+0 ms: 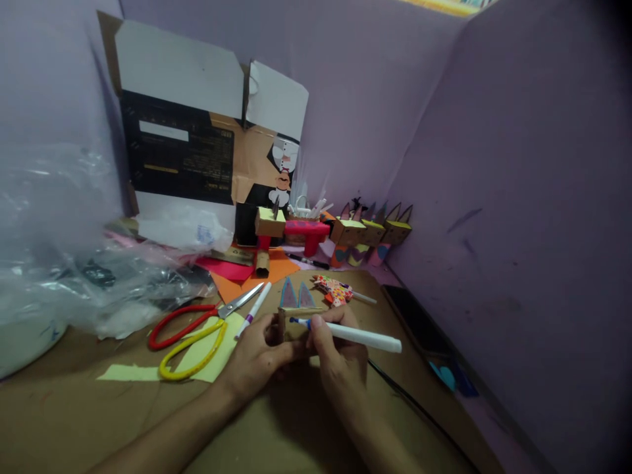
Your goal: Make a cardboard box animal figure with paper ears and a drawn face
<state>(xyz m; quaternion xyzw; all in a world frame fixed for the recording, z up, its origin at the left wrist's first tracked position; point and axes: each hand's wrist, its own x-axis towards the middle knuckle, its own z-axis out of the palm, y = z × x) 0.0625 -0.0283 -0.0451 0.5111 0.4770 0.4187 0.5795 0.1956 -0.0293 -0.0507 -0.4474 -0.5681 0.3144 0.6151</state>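
My left hand [261, 352] is closed around the side of a small cardboard box [296, 329] with two pointed ears [297, 294], grey-purple with blue edges. Between the fingers of my right hand [338, 349] is a white marker [370, 338] with a blue tip. That tip is at the front face of the box, near its upper left, where a dark mark shows; whether it touches I cannot tell. My fingers hide the lower part of the box. Just left of the box lies another white marker [254, 309] with a purple band.
Scissors [197, 332] with red and yellow handles lie on pale yellow paper [212, 362] at left. Several eared box figures [348, 230] stand at the back right. A pink glue gun [309, 230], plastic bags [74, 237] and a black cable [415, 405] are around.
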